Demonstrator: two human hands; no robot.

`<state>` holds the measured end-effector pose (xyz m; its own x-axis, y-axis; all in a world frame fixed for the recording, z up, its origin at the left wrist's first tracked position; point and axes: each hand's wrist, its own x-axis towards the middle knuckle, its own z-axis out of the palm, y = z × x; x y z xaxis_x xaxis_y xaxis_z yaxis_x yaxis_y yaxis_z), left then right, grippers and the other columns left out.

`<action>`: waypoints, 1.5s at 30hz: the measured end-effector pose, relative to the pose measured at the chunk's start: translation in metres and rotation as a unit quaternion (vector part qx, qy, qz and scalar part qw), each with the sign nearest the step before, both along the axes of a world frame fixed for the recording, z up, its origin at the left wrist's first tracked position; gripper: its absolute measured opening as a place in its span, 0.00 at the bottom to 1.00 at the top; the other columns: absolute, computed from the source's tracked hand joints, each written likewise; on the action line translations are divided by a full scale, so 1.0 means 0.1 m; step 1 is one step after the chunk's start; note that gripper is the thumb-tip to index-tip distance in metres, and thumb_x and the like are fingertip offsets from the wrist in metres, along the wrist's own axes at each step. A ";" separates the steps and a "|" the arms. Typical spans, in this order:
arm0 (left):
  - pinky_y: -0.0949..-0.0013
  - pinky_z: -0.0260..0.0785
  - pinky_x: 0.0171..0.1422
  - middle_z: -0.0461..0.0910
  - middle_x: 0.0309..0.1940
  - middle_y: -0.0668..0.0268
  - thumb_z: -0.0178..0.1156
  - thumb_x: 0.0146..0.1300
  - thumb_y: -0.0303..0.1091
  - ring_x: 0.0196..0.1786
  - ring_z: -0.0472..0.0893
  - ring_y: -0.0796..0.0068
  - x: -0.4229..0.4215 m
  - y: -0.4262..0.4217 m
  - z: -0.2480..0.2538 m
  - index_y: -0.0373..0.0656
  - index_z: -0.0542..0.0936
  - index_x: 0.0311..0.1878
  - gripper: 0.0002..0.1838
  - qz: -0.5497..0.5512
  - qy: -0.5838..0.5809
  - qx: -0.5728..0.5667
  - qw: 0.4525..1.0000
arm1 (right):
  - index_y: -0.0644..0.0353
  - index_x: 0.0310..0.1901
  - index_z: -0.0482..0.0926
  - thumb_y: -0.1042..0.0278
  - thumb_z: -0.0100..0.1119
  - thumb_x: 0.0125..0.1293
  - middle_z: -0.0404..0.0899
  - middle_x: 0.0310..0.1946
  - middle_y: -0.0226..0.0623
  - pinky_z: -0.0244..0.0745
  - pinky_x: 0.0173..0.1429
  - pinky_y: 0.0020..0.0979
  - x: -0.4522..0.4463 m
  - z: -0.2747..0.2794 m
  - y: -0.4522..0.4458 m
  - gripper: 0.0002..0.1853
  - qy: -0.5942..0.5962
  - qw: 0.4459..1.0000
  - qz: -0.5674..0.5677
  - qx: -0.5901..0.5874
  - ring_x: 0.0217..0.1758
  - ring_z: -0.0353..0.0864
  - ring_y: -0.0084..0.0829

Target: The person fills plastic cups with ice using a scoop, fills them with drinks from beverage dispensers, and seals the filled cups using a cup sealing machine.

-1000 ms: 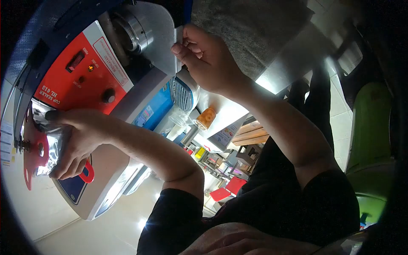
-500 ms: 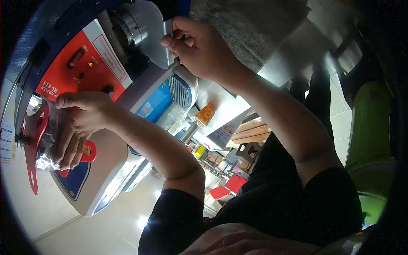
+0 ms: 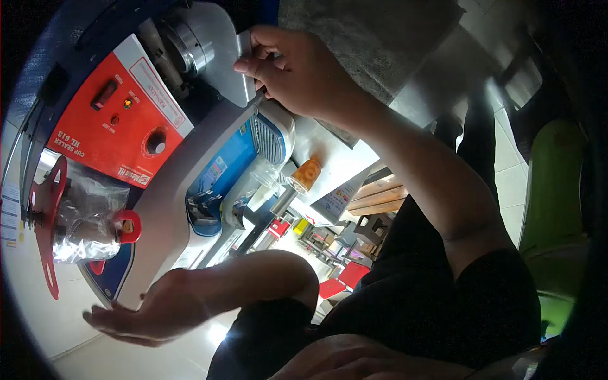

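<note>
My right hand [image 3: 297,73] pinches the bent lip of a flat metal plate [image 3: 218,47], which sits beside a round metal part on the cup sealer. My left hand [image 3: 158,310] holds nothing; its fingers are stretched out to the left. It hovers apart from the machine, near the sealer's pale housing [image 3: 158,253]. The sealer's red control panel [image 3: 117,114] carries a switch, a lit orange lamp and a knob. Next to the panel, crinkled clear plastic film [image 3: 88,221] lies between a red flange [image 3: 50,221] and a red ring [image 3: 130,226].
A cup with orange contents [image 3: 306,175] stands on a pale counter beyond the sealer, with clear cups [image 3: 266,172] beside it. A blue and white machine part [image 3: 269,136] adjoins the housing. Something green [image 3: 554,190] is at the far right, and red chairs [image 3: 348,277] show in the background.
My left hand has come away from the film and panel, moving down in the picture, uncovering the knob. My right hand keeps its hold on the plate, shifted barely left.
</note>
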<state>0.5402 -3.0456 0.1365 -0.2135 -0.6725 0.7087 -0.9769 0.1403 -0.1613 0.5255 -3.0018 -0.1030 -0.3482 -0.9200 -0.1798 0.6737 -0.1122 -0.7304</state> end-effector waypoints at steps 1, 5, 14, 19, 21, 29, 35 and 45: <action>0.33 0.45 0.79 0.30 0.76 0.28 0.33 0.70 0.82 0.81 0.35 0.30 -0.01 -0.04 0.04 0.30 0.33 0.80 0.62 0.006 -0.006 -0.001 1.000 | 0.58 0.48 0.84 0.61 0.65 0.75 0.89 0.37 0.44 0.84 0.38 0.36 -0.01 0.00 0.01 0.10 -0.004 1.000 0.002 0.000 0.35 0.91 0.34; 0.37 0.56 0.78 0.42 0.76 0.31 0.33 0.70 0.82 0.82 0.46 0.34 -0.06 -0.14 0.14 0.31 0.39 0.81 0.60 0.030 -0.018 -0.005 0.999 | 0.58 0.49 0.83 0.62 0.65 0.75 0.88 0.36 0.44 0.85 0.39 0.36 0.05 -0.04 -0.02 0.10 0.031 0.999 -0.027 -0.022 0.35 0.91 0.34; 0.41 0.67 0.76 0.58 0.72 0.34 0.38 0.70 0.79 0.78 0.63 0.40 0.23 -0.40 -0.03 0.31 0.49 0.80 0.57 -0.012 -0.102 -0.127 0.987 | 0.58 0.48 0.85 0.63 0.67 0.73 0.89 0.36 0.46 0.83 0.38 0.37 0.17 -0.03 -0.36 0.09 0.041 0.998 -0.042 -0.007 0.35 0.91 0.37; 0.41 0.68 0.74 0.64 0.69 0.36 0.42 0.71 0.77 0.74 0.69 0.42 0.48 -0.58 -0.18 0.30 0.53 0.79 0.56 -0.005 -0.179 -0.229 0.957 | 0.59 0.48 0.83 0.64 0.65 0.75 0.89 0.35 0.38 0.85 0.41 0.30 0.12 -0.01 -0.51 0.08 0.075 0.997 -0.018 0.002 0.36 0.90 0.27; 0.42 0.69 0.74 0.67 0.68 0.37 0.44 0.71 0.76 0.72 0.72 0.43 0.55 -0.63 -0.21 0.30 0.54 0.79 0.55 0.009 -0.214 -0.268 0.939 | 0.59 0.48 0.83 0.64 0.66 0.75 0.89 0.35 0.38 0.85 0.40 0.31 0.14 -0.02 -0.58 0.08 0.074 0.997 -0.005 0.006 0.36 0.90 0.27; 0.42 0.67 0.77 0.74 0.64 0.43 0.55 0.74 0.64 0.72 0.73 0.54 0.07 0.02 -0.04 0.33 0.70 0.73 0.42 -0.140 0.027 -0.113 0.983 | 0.57 0.49 0.85 0.59 0.62 0.78 0.90 0.37 0.40 0.85 0.36 0.29 0.22 -0.05 -0.66 0.11 0.054 0.998 0.004 0.012 0.39 0.93 0.28; 0.45 0.69 0.75 0.74 0.65 0.46 0.55 0.75 0.61 0.72 0.74 0.55 0.08 -0.06 0.04 0.35 0.71 0.71 0.38 -0.108 -0.021 -0.151 0.982 | 0.58 0.48 0.85 0.61 0.64 0.76 0.90 0.37 0.41 0.85 0.37 0.30 0.24 -0.06 -0.66 0.10 0.112 0.993 -0.036 0.008 0.38 0.93 0.28; 0.50 0.74 0.72 0.75 0.67 0.51 0.56 0.77 0.55 0.71 0.75 0.56 0.59 0.17 0.11 0.39 0.75 0.69 0.31 -0.089 -0.177 -0.236 0.951 | 0.61 0.52 0.81 0.63 0.67 0.71 0.88 0.38 0.48 0.82 0.53 0.48 -0.41 0.57 0.13 0.15 0.404 0.872 0.260 0.092 0.46 0.89 0.49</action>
